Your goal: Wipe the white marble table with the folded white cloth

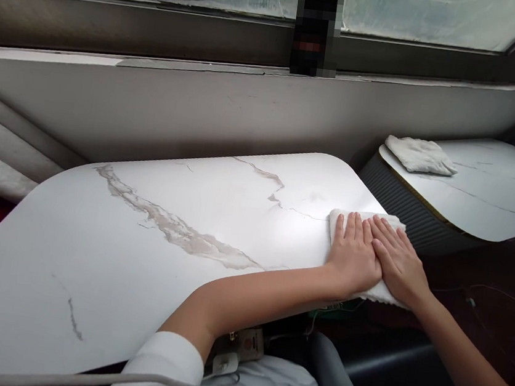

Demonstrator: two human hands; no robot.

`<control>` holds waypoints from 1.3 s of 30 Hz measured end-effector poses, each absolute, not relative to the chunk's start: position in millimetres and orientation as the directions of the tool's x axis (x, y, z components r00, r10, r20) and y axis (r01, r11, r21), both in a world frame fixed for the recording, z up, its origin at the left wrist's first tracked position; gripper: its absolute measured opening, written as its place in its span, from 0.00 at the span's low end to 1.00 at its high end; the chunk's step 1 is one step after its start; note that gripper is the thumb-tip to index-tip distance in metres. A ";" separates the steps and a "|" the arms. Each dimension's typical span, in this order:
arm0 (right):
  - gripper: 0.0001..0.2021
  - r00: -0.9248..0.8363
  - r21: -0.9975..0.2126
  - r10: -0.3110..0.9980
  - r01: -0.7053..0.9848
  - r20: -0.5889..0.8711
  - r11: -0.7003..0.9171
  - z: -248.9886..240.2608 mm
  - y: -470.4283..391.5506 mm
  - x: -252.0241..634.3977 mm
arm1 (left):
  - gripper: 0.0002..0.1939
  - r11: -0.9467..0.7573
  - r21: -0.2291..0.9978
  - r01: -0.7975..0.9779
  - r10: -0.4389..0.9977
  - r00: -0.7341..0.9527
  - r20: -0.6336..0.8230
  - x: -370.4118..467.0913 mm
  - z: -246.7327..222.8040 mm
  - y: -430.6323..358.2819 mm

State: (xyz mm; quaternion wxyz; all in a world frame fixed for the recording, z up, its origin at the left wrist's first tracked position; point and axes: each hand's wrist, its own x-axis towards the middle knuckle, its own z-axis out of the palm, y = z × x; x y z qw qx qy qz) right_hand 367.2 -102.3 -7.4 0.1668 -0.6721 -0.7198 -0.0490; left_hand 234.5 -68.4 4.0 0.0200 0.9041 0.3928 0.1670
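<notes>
A folded white cloth lies at the right end of the white marble-patterned tabletop, and its near edge hangs past the rim. My left hand rests flat on this cloth with the fingers stretched out. Close against it, my right hand presses on the cloth too, fingers extended and lying flat, its thumb side touching the left hand. Both palms are hidden. My left forearm crosses over the near edge of the tabletop.
A second marble-patterned table with a ribbed side stands at the right, bearing another white cloth. Behind runs a wall below windows. A white adapter and a grey cable are near my lap.
</notes>
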 end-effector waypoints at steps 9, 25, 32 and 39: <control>0.26 -0.046 -0.154 0.972 0.985 0.232 0.084 -3.5 -101.9 334.1 | 0.30 -0.727 0.209 0.654 0.687 0.684 0.245 198.5 5.6 -65.5; 0.27 -0.194 -0.239 0.958 0.940 0.212 0.243 2.0 124.0 283.4 | 0.29 -0.478 0.252 0.842 0.876 0.433 0.214 159.2 -2.1 122.0; 0.27 -0.204 -0.237 0.954 0.937 0.222 0.255 2.4 173.2 275.8 | 0.28 -0.408 0.237 0.882 0.908 0.363 0.210 157.7 -2.3 166.0; 0.27 -0.171 -0.223 0.967 0.951 0.189 0.212 6.4 145.5 271.3 | 0.28 -0.412 0.226 0.883 0.905 0.368 0.212 153.5 -2.0 142.9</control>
